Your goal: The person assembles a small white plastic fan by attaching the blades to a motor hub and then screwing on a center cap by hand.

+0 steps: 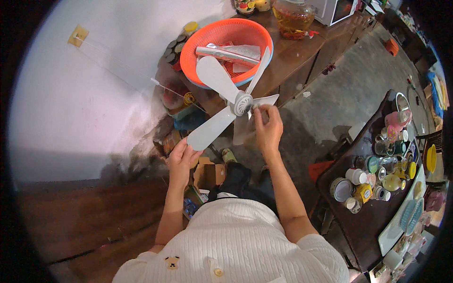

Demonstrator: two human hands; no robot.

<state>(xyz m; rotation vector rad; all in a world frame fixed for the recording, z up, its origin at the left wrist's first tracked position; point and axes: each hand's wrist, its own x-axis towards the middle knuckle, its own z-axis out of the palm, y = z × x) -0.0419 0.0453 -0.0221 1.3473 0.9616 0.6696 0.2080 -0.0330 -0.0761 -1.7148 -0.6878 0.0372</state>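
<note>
A white ceiling fan (pixel 243 104) with several broad blades and a round vented hub is in front of me, in mid-view. My left hand (pixel 180 158) grips the tip of its lower left blade (pixel 211 128) between thumb and fingers. Beside the hub, my right hand (pixel 269 126) is closed in a pinch. A small pale bit shows by those fingertips, but I cannot tell whether it is a cloth or part of the fan. One upper blade overlaps the rim of an orange plastic basket (pixel 188 54) behind it.
The basket, holding a foil-like roll (pixel 229 54), stands on a brown wooden cabinet (pixel 302 59) near a glass jar of amber liquid (pixel 293 19). A dark table (pixel 330 165) at right carries several jars. An open cardboard box (pixel 207 172) lies below my hands.
</note>
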